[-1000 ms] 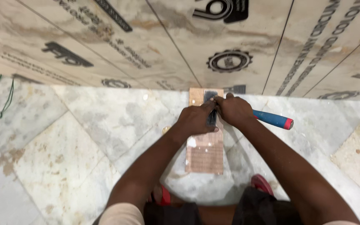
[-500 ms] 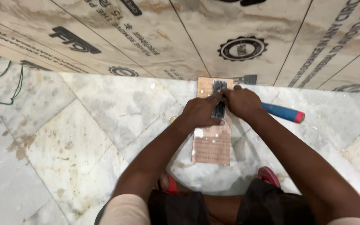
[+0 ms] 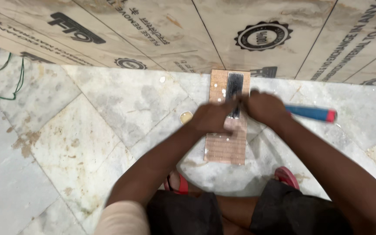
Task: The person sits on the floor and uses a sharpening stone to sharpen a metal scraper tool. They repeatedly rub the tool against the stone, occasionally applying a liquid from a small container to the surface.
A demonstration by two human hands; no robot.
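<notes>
Hands [image 3: 240,114] pressed on wood block [image 3: 226,146].

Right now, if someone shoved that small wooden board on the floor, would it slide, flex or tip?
The wooden board lies flat on smooth marble floor, so it would probably slide, not tip. It looks thick and rigid, so little flex. Both hands press on it, likely pinning it.

There is only one view, from a camera on the person's head. It looks almost straight down at the marble floor [image 3: 109,130] and faces a little forward, to the covered boards [image 3: 223,35] at the far side. It is near: both forearms fill the near edge.
</notes>
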